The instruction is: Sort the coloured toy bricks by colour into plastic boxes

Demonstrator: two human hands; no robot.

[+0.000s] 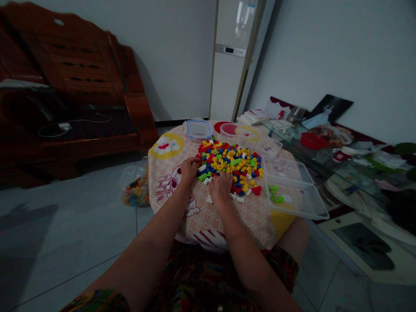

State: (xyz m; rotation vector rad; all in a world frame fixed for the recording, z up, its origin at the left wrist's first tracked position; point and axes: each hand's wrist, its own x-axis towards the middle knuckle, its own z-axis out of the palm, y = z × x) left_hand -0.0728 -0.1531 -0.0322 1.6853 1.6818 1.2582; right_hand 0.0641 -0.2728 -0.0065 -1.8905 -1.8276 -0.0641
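Note:
A heap of toy building bricks (238, 161) in yellow, red, blue, green and white lies on a round table with a patterned cloth (208, 223). At the heap's left edge is my left hand (189, 171), fingers stretched toward the bricks and apparently touching them. My right hand (221, 187) rests on the near edge of the heap, its fingers spread among the bricks and the tips partly hidden. I see no brick clearly held in either hand. Several green bricks (275, 194) lie in the near compartment of a clear plastic tray (297, 213) on the right.
Behind the heap stand a blue-rimmed clear container (199, 129) and a round clear tub (228, 129). A bag of colourful pieces (134, 190) sits on the floor at left. A glass table (344, 177) with clutter adjoins on the right; a wooden bench (78, 78) stands at left.

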